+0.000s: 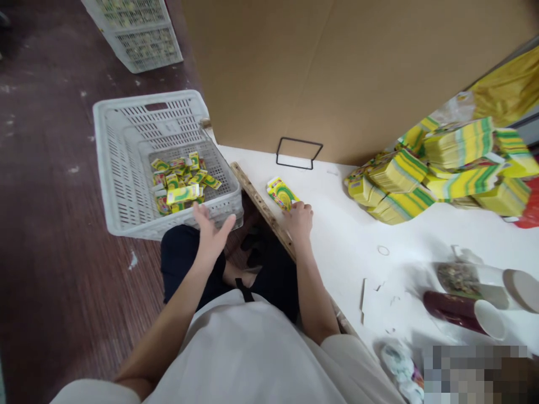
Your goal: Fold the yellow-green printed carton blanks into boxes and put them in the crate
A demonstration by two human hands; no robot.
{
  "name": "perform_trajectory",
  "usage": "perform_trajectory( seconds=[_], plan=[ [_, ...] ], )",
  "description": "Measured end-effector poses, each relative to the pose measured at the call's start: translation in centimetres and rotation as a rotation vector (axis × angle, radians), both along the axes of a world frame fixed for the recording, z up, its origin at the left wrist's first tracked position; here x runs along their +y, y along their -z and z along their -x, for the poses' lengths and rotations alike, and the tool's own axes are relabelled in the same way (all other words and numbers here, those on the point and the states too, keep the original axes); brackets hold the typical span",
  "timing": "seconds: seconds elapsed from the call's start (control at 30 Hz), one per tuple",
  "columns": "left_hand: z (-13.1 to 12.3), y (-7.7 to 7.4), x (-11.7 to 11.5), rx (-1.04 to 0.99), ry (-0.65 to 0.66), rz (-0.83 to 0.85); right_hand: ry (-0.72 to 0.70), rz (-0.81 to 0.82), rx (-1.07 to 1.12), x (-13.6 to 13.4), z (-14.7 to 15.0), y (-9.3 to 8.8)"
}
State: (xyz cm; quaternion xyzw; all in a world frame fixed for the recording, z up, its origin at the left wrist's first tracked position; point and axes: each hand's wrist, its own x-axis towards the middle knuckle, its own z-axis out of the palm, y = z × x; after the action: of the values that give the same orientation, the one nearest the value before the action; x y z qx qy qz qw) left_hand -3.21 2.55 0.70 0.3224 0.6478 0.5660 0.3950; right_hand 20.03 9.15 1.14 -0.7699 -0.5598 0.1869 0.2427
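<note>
My left hand (211, 234) is at the near rim of a white plastic crate (103, 163), fingers apart and holding nothing. Just beyond its fingertips is a yellow-green small carton (182, 194); whether it is falling or lying on the others, I cannot tell. Several similar small cartons lie jumbled on the crate's floor. Over the white table (337, 247), my right hand (300, 220) has curled fingers at the near end of a flat yellow-green carton (281, 192) by the table edge. The fingertips are partly hidden.
A bent black wire stand (296, 166) is on the table before a large cardboard sheet (286, 73). Stacked flat cartons (400, 171) lie at right. A clear jar (458, 279) and a dark red cup (452, 311) are nearer. Another crate (143, 42) stands on the floor.
</note>
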Motion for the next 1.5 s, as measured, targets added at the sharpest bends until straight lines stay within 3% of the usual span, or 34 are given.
perform_trajectory(
  seconds=[0.27, 0.47, 0.53, 0.67, 0.73, 0.83, 0.97, 1.1, 1.17, 1.33, 1.5],
  plan=[
    [-3.0, 2.1, -1.3, -0.102, 0.193, 0.025, 0.026, -0.037, 0.108, 0.3, 0.4, 1.3],
    [-4.3, 2.4, -1.5, -0.404, 0.350, -0.064, -0.011, -0.117, 0.339, -0.7, -0.5, 0.1],
    [-4.5, 1.5, -1.3, -0.546, 0.362, -0.136, -0.110, -0.146, 0.434, -2.0, -0.1, -0.8],
    [-5.1, -2.0, -0.9, -0.709, 0.247, -0.243, -0.623, 0.005, 0.797, -5.9, 2.8, -1.9],
    [-5.4, -3.8, -0.8, -0.735, 0.186, -0.267, -0.690, 0.065, 0.978, -7.7, 4.6, -2.1],
    [-5.5, -5.1, -0.6, -0.765, 0.056, -0.290, -0.635, 0.035, 1.129, -9.2, 6.5, -2.2],
    [-5.4, -3.9, -0.7, -0.654, -0.076, -0.215, -0.636, 0.069, 1.099, -8.9, 7.2, -2.2],
    [-5.3, -2.5, -1.1, -0.514, 0.024, -0.178, -0.524, 0.055, 1.093, -7.7, 5.9, -2.0],
    [-5.1, -2.4, -1.3, -0.414, 0.089, -0.175, -0.517, 0.027, 1.064, -7.6, 5.3, -2.1],
    [-4.4, -2.5, -1.2, -0.282, 0.076, -0.131, -0.526, -0.054, 0.758, -7.7, 4.6, -2.9],
    [-1.3, -3.2, -0.7, -0.185, 0.135, -0.229, -0.495, -0.263, 0.530, -6.4, 2.2, -4.2]
  ],
)
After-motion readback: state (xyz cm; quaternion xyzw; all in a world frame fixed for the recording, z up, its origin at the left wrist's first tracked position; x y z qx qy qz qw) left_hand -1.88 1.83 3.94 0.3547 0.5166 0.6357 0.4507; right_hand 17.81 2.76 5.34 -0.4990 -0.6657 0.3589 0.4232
